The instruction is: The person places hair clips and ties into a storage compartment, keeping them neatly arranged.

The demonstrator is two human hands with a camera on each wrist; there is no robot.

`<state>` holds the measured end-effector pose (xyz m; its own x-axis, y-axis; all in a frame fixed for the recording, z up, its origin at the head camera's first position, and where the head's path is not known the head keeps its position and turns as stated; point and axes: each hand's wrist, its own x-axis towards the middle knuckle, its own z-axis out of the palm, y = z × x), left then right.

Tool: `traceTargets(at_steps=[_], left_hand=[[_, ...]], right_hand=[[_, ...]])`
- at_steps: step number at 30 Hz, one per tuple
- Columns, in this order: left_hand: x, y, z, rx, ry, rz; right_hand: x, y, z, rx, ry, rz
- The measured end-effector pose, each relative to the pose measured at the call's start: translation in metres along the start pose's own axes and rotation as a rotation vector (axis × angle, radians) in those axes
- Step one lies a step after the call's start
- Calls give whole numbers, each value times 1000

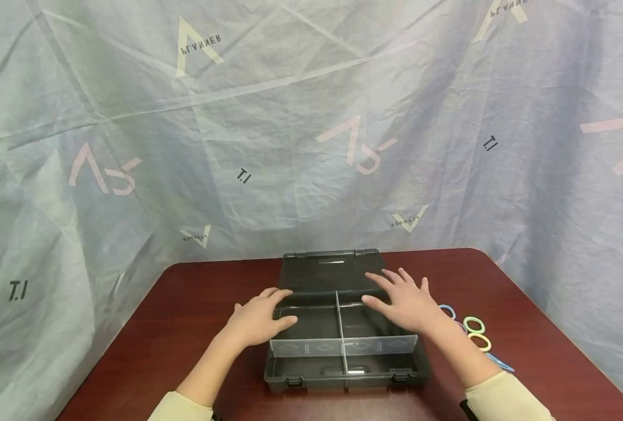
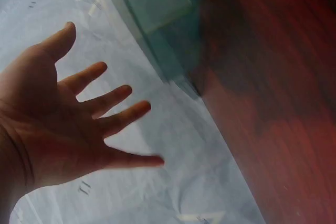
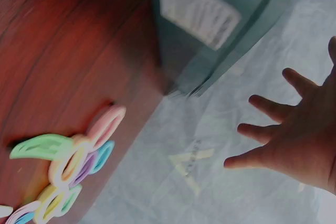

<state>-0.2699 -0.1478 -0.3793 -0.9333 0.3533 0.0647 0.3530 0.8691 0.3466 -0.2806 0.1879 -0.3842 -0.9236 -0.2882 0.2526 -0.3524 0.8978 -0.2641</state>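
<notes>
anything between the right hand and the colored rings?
Nothing. In the head view only bare table separates the right hand, spread over the open organizer box, from the colored rings.

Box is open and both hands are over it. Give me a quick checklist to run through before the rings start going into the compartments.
1. Organizer box lid open and laid flat behind the tray: ok.
2. Dividers seated, compartments separate: ok; the front ones look bare, the rear ones are partly hidden by the hands.
3. Left hand free: ok, fingers spread at the left rim, holding nothing.
4. Right hand free: ok, spread flat over the right rear compartment.
5. Rings within reach: ok, clustered on the table just right of the box.
6. Ring count and colours: cannot tell; the forearm covers some, and the right wrist view is blurred.
</notes>
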Motion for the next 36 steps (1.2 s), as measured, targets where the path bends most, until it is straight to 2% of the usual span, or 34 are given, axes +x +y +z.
traceTargets(at_steps=[4,7,14,18,22,27,31,36], left_hand=[[-6,-16,0,-101,-104,-26],[-11,-25,1,-152,-147,-27],[-17,-37,6,-283,-203,22],[-19,-41,7,-331,-191,30],[-19,-44,5,-366,-192,43],[-21,-47,5,-431,-238,49],[-21,-48,8,-531,-268,41],[-21,-49,10,-584,-311,27]], right_hand=[[1,17,-1,56,29,11],[2,34,-2,67,45,20],[-2,75,-8,61,15,33],[-5,96,-11,83,-4,48],[-9,115,-10,108,-36,88],[-16,140,-7,103,-72,150],[-21,158,-4,101,-102,202],[-25,170,1,101,-116,259]])
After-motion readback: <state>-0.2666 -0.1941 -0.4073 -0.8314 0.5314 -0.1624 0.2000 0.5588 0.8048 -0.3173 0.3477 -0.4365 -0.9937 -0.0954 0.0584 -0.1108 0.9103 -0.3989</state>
